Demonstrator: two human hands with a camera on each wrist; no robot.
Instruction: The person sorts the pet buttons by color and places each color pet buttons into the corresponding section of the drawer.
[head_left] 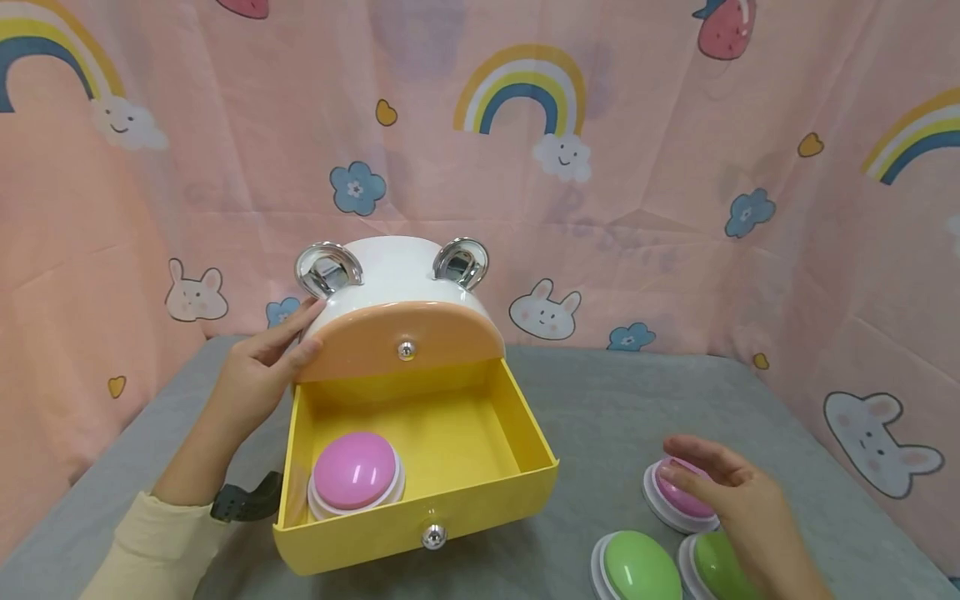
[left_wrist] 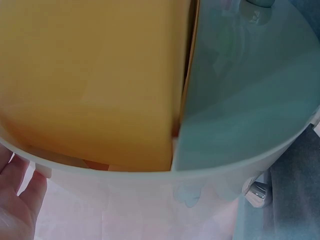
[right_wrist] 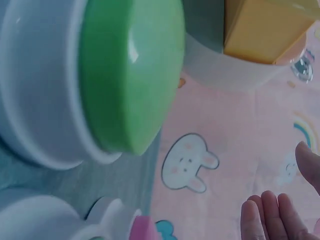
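My left hand (head_left: 262, 375) holds the left side of a white drawer box (head_left: 393, 258) with silver ears, its thumb at the front edge. An orange upper drawer (head_left: 450, 333) with a silver knob is closed. The yellow lower drawer (head_left: 495, 496) is pulled out, with a pink dome button (head_left: 356, 471) on a white base in its left front corner. At the right, my right hand (head_left: 750, 500) hovers over another pink dome button (head_left: 670, 500), thumb and fingers apart and nothing between them. In the right wrist view its fingers (right_wrist: 270, 215) look straight.
Two green dome buttons, one whole (head_left: 641, 567) and one partly behind the right hand (head_left: 716, 562), lie near the table's front edge. Grey cloth covers the table (head_left: 585, 400). A pink patterned curtain (head_left: 637, 250) hangs behind and at both sides.
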